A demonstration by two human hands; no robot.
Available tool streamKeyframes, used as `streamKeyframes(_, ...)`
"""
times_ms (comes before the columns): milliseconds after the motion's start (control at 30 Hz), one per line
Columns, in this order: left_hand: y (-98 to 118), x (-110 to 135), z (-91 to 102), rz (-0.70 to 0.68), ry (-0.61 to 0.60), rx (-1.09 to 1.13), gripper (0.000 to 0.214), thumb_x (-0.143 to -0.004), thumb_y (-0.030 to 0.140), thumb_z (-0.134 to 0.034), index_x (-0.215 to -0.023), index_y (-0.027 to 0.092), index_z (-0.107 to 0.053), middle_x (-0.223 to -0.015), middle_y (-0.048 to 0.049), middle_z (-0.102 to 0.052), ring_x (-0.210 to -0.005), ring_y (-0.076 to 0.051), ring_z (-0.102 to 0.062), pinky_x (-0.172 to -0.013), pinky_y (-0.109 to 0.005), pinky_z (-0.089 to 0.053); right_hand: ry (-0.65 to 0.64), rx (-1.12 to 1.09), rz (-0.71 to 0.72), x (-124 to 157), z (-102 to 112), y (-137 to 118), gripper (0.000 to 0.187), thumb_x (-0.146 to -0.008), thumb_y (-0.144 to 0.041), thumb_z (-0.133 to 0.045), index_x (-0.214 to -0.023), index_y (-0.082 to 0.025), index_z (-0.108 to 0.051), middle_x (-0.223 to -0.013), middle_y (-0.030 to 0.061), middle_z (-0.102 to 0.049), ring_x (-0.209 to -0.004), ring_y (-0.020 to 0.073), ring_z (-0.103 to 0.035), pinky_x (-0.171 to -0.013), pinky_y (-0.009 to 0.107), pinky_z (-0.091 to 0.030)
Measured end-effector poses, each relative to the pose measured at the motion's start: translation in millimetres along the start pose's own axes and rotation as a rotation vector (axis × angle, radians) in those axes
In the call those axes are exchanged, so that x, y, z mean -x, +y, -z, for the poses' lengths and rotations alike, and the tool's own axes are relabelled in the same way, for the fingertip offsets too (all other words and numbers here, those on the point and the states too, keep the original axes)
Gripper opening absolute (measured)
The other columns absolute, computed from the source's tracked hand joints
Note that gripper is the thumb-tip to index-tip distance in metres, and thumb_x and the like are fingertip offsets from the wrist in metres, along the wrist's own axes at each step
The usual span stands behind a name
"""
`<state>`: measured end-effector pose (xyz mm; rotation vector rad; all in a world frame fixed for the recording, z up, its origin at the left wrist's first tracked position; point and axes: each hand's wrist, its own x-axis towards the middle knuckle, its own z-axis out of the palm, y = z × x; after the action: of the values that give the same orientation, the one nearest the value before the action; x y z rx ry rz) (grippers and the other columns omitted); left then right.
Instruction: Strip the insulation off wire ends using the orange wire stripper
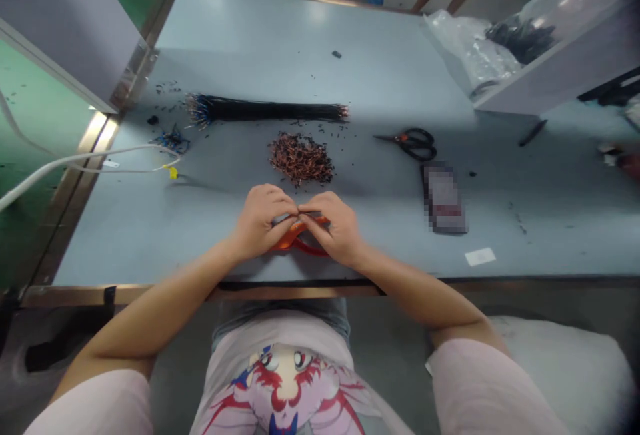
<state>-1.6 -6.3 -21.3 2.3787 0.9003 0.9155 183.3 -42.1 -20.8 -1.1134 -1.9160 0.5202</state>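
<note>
My left hand (265, 221) and my right hand (334, 227) meet close to the table's front edge, their thumbs and fingertips pinched together. Whatever is between the fingertips is too small to make out. Under and between them lies an orange-handled tool (287, 238), mostly covered by my hands, so its kind is unclear. Just beyond my fingers is a heap of small copper-coloured and black pieces (301, 158). Behind that heap stretches a long bundle of black wires (275, 111), with blue and bare tips at its left end and copper-coloured tips at its right.
Black-handled scissors (417, 144) and a pixelated dark, phone-shaped object (445, 198) lie to the right, near a white slip (480, 257) and a black pen-like item (533, 133). A white cable (90, 157) crosses the left side. Plastic bags (475, 48) sit at back right.
</note>
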Motion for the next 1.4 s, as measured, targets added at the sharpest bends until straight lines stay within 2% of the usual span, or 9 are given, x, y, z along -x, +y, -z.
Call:
streamKeyframes(100,-0.9,0.1,0.3,-0.037,-0.006,-0.084,0.016,-0.087,0.029,-0.054,-0.084,0.022,-0.068,-0.083,-0.0003,-0.072,-0.087,-0.017,-0.057,-0.084,-0.036,-0.036,0.077,0.023,0.056,-0.4,-0.3,1.5,0.006,-0.088,-0.023,-0.058,-0.084,-0.021,-0.062,-0.076,0.0036,-0.065,-0.076,0.0185,-0.058,-0.073,0.035,-0.047)
streamKeyframes(367,7.4,0.1,6.3,-0.110,0.109,-0.259,0.013,-0.086,0.024,-0.054,-0.085,0.022,-0.067,-0.079,0.0012,-0.072,-0.085,-0.018,-0.057,-0.086,-0.038,-0.034,0.164,0.094,0.191,3.0,-2.4,1.6,0.006,-0.084,-0.016,-0.060,-0.085,-0.023,-0.060,-0.075,0.0020,-0.064,-0.073,0.0178,-0.059,-0.083,0.042,-0.047)
streamKeyframes(467,9.3,-0.4,7.2,-0.091,0.124,-0.283,0.013,-0.086,0.024,-0.055,-0.083,0.023,-0.068,-0.079,0.0013,-0.072,-0.088,-0.018,-0.058,-0.088,-0.038,-0.033,0.200,0.044,0.148,3.3,-3.3,3.0,0.006,-0.084,-0.016,-0.059,-0.086,-0.022,-0.061,-0.075,0.0023,-0.063,-0.075,0.0180,-0.059,-0.082,0.041,-0.048)
streamKeyframes(600,3.2,-1.3,6.5,0.029,0.113,-0.232,0.012,-0.085,0.026,-0.057,-0.081,0.023,-0.068,-0.078,0.0007,-0.071,-0.086,-0.018,-0.058,-0.085,-0.037,-0.035,0.248,-0.047,0.015,1.4,-1.9,4.7,0.005,-0.084,-0.018,-0.059,-0.084,-0.021,-0.062,-0.077,0.0030,-0.064,-0.078,0.0183,-0.060,-0.078,0.039,-0.049)
streamKeyframes(767,-0.5,-1.2,4.0,0.075,0.088,-0.169,0.010,-0.083,0.024,-0.058,-0.080,0.023,-0.068,-0.075,0.0004,-0.070,-0.082,-0.018,-0.057,-0.080,-0.036,-0.037,0.163,-0.068,-0.068,-1.9,0.6,1.5,0.003,-0.083,-0.019,-0.061,-0.082,-0.021,-0.064,-0.081,0.0034,-0.066,-0.079,0.0178,-0.062,-0.074,0.034,-0.049)
streamKeyframes(967,8.1,0.9,2.5,0.055,0.039,-0.165,0.015,-0.085,0.027,-0.055,-0.080,0.022,-0.068,-0.076,0.0009,-0.070,-0.086,-0.018,-0.057,-0.084,-0.037,-0.036,0.072,-0.071,-0.062,-1.9,-3.0,-0.3,0.006,-0.085,-0.021,-0.060,-0.081,-0.020,-0.064,-0.079,0.0032,-0.067,-0.076,0.0170,-0.062,-0.072,0.032,-0.049)
streamKeyframes(1167,9.6,2.1,1.7,0.045,0.045,-0.178,0.014,-0.084,0.029,-0.056,-0.080,0.023,-0.068,-0.075,0.0014,-0.070,-0.085,-0.019,-0.057,-0.084,-0.037,-0.036,0.070,-0.033,-0.051,-0.8,-3.7,2.7,0.010,-0.086,-0.021,-0.058,-0.077,-0.019,-0.061,-0.074,0.0044,-0.065,-0.073,0.0176,-0.061,-0.069,0.033,-0.047)
streamKeyframes(1400,10.1,0.8,2.7,0.123,0.021,-0.198,0.015,-0.084,0.028,-0.056,-0.079,0.024,-0.070,-0.074,0.0003,-0.069,-0.082,-0.018,-0.057,-0.078,-0.036,-0.037,0.116,0.046,-0.009,-1.2,-2.5,5.9,0.011,-0.085,-0.020,-0.058,-0.075,-0.020,-0.061,-0.072,0.0034,-0.065,-0.072,0.0183,-0.060,-0.072,0.035,-0.046)
